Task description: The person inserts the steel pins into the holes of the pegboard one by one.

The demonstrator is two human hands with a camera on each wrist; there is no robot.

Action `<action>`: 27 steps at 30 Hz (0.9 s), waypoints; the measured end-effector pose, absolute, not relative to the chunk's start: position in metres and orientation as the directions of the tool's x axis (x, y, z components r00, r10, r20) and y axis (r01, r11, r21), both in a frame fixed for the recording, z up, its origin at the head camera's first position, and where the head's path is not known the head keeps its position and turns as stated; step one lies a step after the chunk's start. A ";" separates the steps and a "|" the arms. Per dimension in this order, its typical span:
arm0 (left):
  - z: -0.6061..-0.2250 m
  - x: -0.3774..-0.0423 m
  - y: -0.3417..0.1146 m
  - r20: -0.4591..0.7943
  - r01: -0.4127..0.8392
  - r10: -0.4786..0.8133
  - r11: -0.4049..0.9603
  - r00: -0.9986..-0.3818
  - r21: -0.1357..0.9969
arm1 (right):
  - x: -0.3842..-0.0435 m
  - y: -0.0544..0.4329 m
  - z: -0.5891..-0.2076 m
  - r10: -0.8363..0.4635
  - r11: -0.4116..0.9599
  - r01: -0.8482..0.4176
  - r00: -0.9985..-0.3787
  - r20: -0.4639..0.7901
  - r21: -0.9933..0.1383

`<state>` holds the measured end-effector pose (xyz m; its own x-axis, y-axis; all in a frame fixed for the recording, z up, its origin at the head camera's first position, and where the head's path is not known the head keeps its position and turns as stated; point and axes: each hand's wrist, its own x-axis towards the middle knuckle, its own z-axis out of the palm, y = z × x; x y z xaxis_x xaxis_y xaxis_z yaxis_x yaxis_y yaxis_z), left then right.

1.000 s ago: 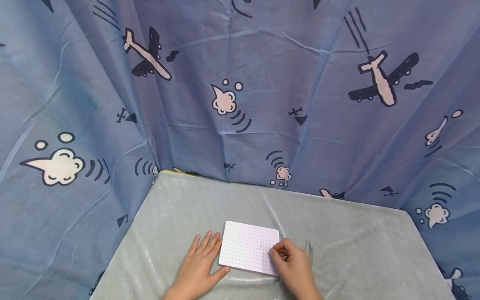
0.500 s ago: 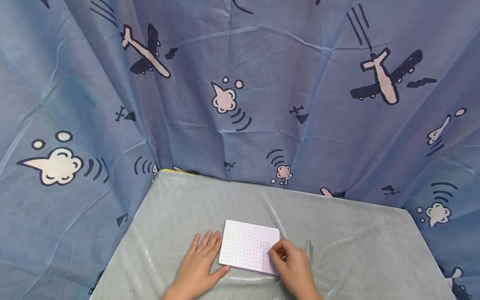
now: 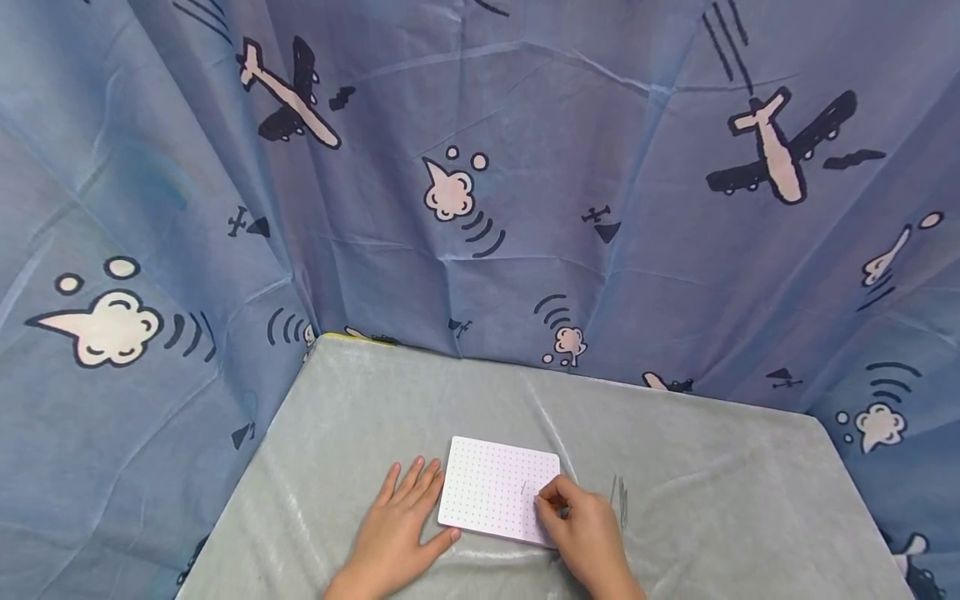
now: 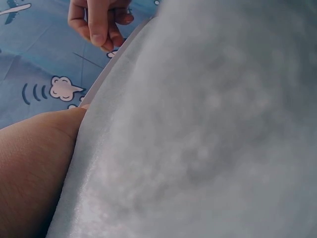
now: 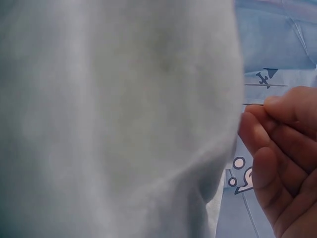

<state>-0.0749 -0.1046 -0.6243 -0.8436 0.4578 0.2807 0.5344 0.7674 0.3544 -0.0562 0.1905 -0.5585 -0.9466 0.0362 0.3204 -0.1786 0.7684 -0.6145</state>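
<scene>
A white board with a grid of small dots lies on the grey cloth. One thin needle-like stick rises from its right half; the same stick shows as a fine line in the right wrist view. My right hand, over the board's right edge, pinches another thin stick between thumb and index finger, its tip close over the dots. Flat on the cloth with fingers spread, my left hand has its fingertips and thumb tip right at the board's left side.
Several thin grey sticks lie on the cloth just right of my right hand. Grey plush cloth covers the table. A blue curtain printed with airplanes and clouds hangs behind and on both sides.
My right hand has shifted slightly left and up over the board, fingertips nearer the standing stick. The left hand keeps its place. The head view has tilted down a little.
</scene>
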 end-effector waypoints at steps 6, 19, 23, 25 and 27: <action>-0.620 -0.078 -0.104 0.297 0.538 0.454 0.768 -0.840 0.349 | -0.062 0.193 -0.556 -0.014 0.792 -0.254 -0.916 0.400 -0.555; -0.618 -0.076 -0.104 0.244 0.515 0.454 0.769 -0.857 0.379 | -0.061 0.194 -0.553 0.020 0.755 -0.173 -0.958 0.286 -0.633; -0.618 -0.074 -0.103 0.233 0.509 0.453 0.764 -0.861 0.396 | -0.060 0.195 -0.555 0.037 0.740 -0.155 -0.962 0.270 -0.654; -0.618 -0.074 -0.103 0.240 0.512 0.453 0.763 -0.859 0.395 | -0.060 0.195 -0.555 0.039 0.725 -0.149 -0.966 0.256 -0.672; -0.618 -0.073 -0.103 0.247 0.515 0.452 0.760 -0.857 0.395 | -0.059 0.197 -0.555 0.038 0.709 -0.138 -0.972 0.233 -0.692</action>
<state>-0.0729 -0.1032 -0.6178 -0.8568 0.4525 0.2472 0.5155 0.7605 0.3949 -0.0586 0.1971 -0.5552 -0.9717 0.0385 0.2332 -0.1379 0.7090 -0.6916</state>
